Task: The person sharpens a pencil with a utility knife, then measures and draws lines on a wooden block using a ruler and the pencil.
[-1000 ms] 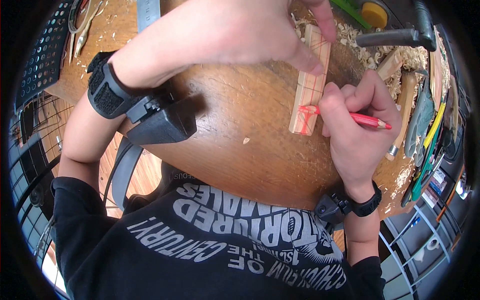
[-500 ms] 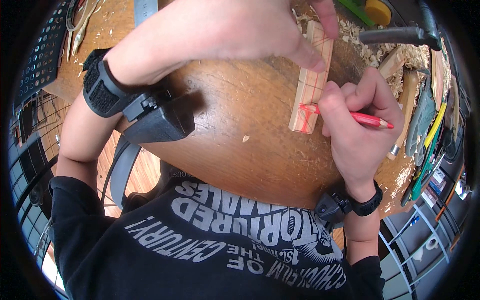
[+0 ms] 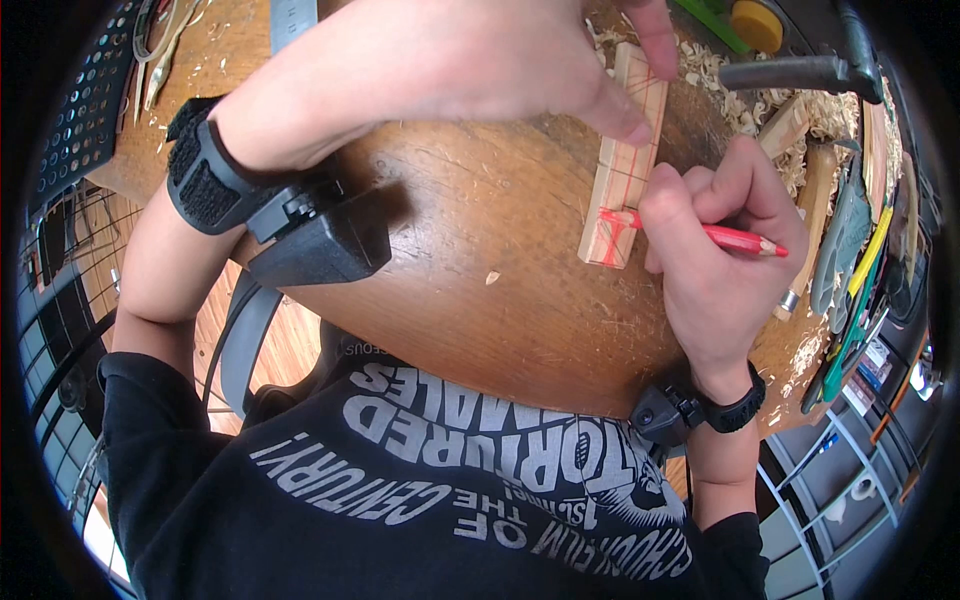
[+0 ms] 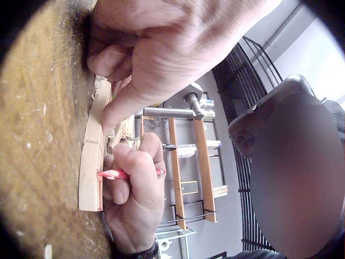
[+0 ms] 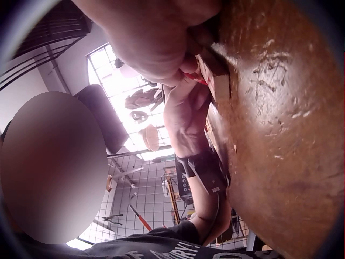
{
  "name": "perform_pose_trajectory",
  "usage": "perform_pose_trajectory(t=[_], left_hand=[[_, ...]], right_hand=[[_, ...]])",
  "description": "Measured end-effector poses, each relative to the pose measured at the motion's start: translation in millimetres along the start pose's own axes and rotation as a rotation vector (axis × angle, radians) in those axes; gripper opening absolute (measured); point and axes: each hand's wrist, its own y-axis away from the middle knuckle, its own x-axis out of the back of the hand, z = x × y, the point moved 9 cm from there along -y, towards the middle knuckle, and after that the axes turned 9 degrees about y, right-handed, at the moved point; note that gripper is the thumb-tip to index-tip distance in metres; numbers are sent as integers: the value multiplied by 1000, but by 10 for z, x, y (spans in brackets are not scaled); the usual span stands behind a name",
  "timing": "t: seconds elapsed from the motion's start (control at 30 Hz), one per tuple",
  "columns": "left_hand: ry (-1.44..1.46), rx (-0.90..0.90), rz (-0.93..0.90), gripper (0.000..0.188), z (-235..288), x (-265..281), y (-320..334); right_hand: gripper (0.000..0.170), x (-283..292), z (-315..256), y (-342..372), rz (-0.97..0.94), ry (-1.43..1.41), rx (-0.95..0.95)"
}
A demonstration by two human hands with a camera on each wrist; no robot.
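Note:
A narrow pale wooden block (image 3: 607, 190) with red ruled lines and dark cross marks lies on the worn wooden table (image 3: 480, 220). My left hand (image 3: 500, 65) reaches over its far part and holds it down, the thumb lying across the top face; the other fingers are partly hidden. My right hand (image 3: 715, 260) pinches a red pencil (image 3: 735, 240), which looks sharpened at both ends. The pencil's point is on the near end of the block, at a patch of red marking. In the left wrist view, the pencil (image 4: 116, 174) meets the block's marked face (image 4: 100, 183).
Curled wood shavings (image 3: 830, 115) and a dark metal bar (image 3: 785, 73) are at the far right. Several tools, among them a yellow-handled one (image 3: 868, 250), line the right edge. A metal ruler (image 3: 293, 25) lies at the back, near a perforated black sheet (image 3: 85, 110).
My left forearm and the far end of the block shifted slightly between the first two frames. The pencil stays at the same marking, with hardly any motion since.

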Motion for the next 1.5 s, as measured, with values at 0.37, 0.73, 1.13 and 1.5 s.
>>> perform_pose_trajectory(t=[0.37, 0.73, 1.13, 1.5], left_hand=[[18, 65, 11, 24, -39, -11, -7], [8, 70, 22, 23, -27, 43, -54], [236, 234, -148, 23, -129, -51, -35], [133, 289, -104, 23, -124, -26, -68]], right_hand=[[36, -1, 11, -1, -7, -16, 13], [36, -1, 3, -1, -15, 1, 12], [36, 6, -2, -2, -1, -12, 24], [36, 11, 14, -7, 10, 0, 2]])
